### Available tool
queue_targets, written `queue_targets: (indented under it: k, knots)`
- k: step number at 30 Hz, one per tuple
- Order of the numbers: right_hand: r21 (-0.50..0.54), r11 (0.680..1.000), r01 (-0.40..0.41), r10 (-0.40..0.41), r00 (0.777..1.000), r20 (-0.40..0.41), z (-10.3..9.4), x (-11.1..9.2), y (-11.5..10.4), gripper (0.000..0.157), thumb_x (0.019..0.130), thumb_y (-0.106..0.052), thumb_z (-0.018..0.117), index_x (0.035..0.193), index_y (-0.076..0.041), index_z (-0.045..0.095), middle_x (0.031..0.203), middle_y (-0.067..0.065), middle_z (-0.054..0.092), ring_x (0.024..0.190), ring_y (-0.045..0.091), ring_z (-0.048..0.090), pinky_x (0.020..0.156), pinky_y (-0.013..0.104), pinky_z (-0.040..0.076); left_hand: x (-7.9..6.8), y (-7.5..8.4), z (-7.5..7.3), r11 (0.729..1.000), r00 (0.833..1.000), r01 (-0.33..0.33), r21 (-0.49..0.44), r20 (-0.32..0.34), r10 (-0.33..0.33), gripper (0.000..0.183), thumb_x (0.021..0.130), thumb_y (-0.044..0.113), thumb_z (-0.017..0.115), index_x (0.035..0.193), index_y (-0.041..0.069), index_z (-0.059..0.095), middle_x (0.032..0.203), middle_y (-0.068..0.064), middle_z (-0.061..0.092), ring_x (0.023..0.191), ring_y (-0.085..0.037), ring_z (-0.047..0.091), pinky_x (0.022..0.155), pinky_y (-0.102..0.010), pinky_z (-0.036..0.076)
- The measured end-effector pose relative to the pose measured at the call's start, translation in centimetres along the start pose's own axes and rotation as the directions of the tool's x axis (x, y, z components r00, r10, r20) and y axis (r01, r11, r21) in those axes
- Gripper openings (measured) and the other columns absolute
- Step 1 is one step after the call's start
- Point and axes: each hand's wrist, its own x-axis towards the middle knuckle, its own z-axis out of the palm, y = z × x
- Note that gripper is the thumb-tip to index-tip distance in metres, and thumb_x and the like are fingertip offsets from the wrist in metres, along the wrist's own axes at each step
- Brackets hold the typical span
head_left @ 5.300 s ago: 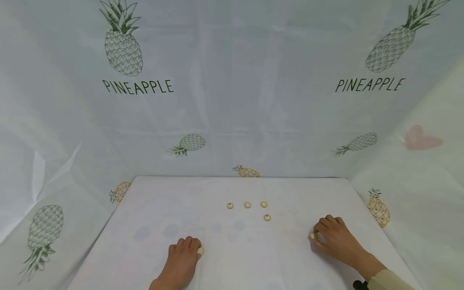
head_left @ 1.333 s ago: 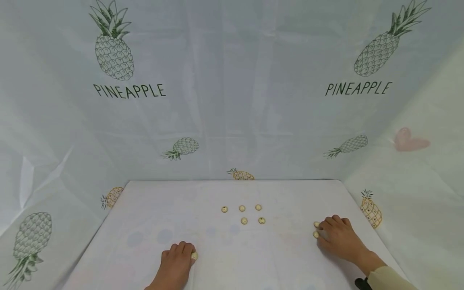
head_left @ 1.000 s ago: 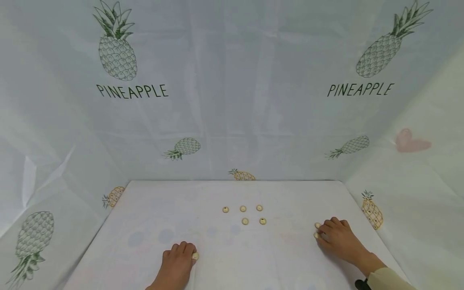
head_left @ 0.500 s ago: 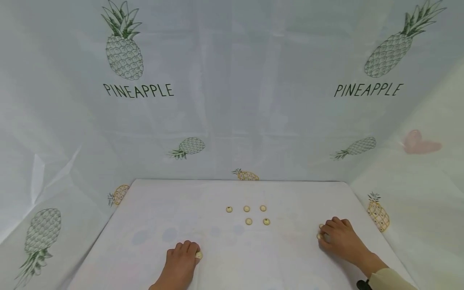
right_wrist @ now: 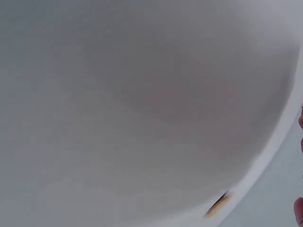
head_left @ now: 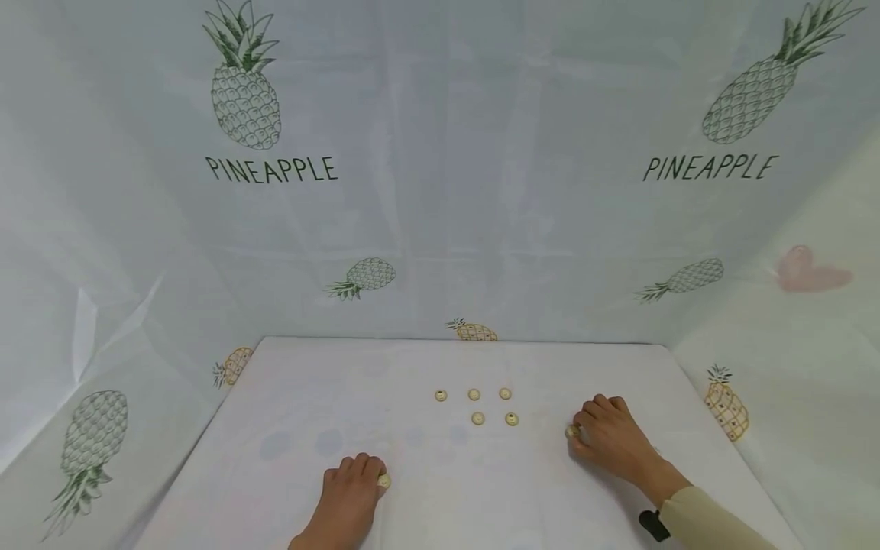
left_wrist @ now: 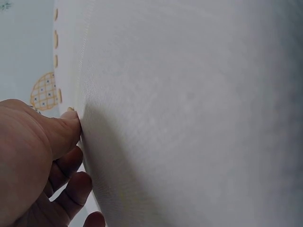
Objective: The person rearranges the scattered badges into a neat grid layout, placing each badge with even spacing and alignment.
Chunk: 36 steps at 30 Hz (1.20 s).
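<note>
In the head view my left hand (head_left: 347,496) pinches a small round pale-yellow wooden disc (head_left: 384,480) low on the white table. A sliver of that disc (left_wrist: 71,109) shows at the thumb tip in the left wrist view. Further right, my right hand (head_left: 612,439) holds another such disc (head_left: 572,431) between thumb and fingers, at the table surface. Toward the back centre lie several discs: a row of three, with the middle one (head_left: 474,394), and two below, including the dark-marked right one (head_left: 512,419). Only fingertips (right_wrist: 300,210) of the right hand show in its wrist view.
A blurred brownish piece (right_wrist: 218,205) lies on the tabletop in the right wrist view. Something small (head_left: 656,451) peeks out beside the right wrist. White pineapple-printed sheeting (head_left: 481,191) encloses the table (head_left: 330,359) at the back and sides.
My right hand has moved left and slightly up with a disc, away from where two discs lay at its fingertips. A disc joined the lower row after the oldest frame. The left hand keeps its place.
</note>
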Motion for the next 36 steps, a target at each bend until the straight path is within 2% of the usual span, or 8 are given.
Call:
queue_targets:
  k: [3, 8, 18, 23, 36]
  knots:
    - [-0.002, 1.000, -0.009, 0.009, 0.999, 0.038, 0.3, 1.7, -1.3, 0.020, 0.085, -0.031, 0.082, 0.088, -0.014, 0.073, 0.092, -0.002, 0.066, 0.088, 0.019, 0.051, 0.085, 0.046, 0.042, 0.0, 0.2, -0.1, 1.000, 1.000, 0.006, -0.001, -0.006, -0.006, 0.023, 0.096, 0.026, 0.077, 0.107, 0.018, 0.059, 0.098, 0.007, 0.051, 0.088, -0.015, 0.045, 0.077, -0.044, 0.042]
    - [0.009, 1.000, -0.001, 0.000, 0.999, 0.046, 0.8, 4.4, -3.3, 0.021, 0.085, -0.032, 0.082, 0.089, -0.013, 0.074, 0.091, -0.001, 0.066, 0.088, 0.020, 0.050, 0.087, 0.045, 0.042, 0.0, 0.3, -0.2, 1.000, 1.000, 0.004, 0.004, -0.020, -0.004, 0.023, 0.095, 0.026, 0.078, 0.106, 0.018, 0.059, 0.098, 0.007, 0.052, 0.089, -0.015, 0.045, 0.078, -0.045, 0.042]
    - [0.056, 0.995, 0.078, -0.081, 0.996, 0.043, 1.7, 8.7, -7.0, 0.022, 0.085, -0.035, 0.083, 0.090, -0.014, 0.075, 0.091, -0.003, 0.066, 0.089, 0.019, 0.051, 0.087, 0.044, 0.041, -0.1, 0.2, -0.3, 1.000, 1.000, -0.007, 0.014, -0.023, 0.008, 0.025, 0.094, 0.025, 0.079, 0.106, 0.016, 0.059, 0.099, 0.005, 0.052, 0.088, -0.016, 0.043, 0.078, -0.046, 0.043]
    - [0.084, 0.992, 0.097, -0.103, 0.992, 0.078, 2.1, 10.4, -8.8, 0.022, 0.085, -0.034, 0.081, 0.091, -0.014, 0.076, 0.092, -0.003, 0.067, 0.089, 0.018, 0.050, 0.087, 0.042, 0.040, 0.0, 0.0, -0.1, 1.000, 1.000, -0.004, 0.003, -0.006, 0.004, 0.025, 0.095, 0.026, 0.078, 0.108, 0.016, 0.059, 0.101, 0.005, 0.053, 0.089, -0.016, 0.044, 0.079, -0.047, 0.044]
    - [0.101, 0.981, 0.165, -0.175, 0.979, 0.100, 3.6, 13.7, -12.8, 0.019, 0.087, -0.037, 0.076, 0.086, -0.018, 0.073, 0.087, -0.006, 0.065, 0.084, 0.016, 0.047, 0.086, 0.040, 0.039, 0.1, -0.5, 0.0, 1.000, 1.000, -0.013, -0.024, 0.021, 0.014, 0.021, 0.097, 0.025, 0.076, 0.107, 0.017, 0.059, 0.101, 0.005, 0.053, 0.087, -0.015, 0.044, 0.077, -0.045, 0.043]
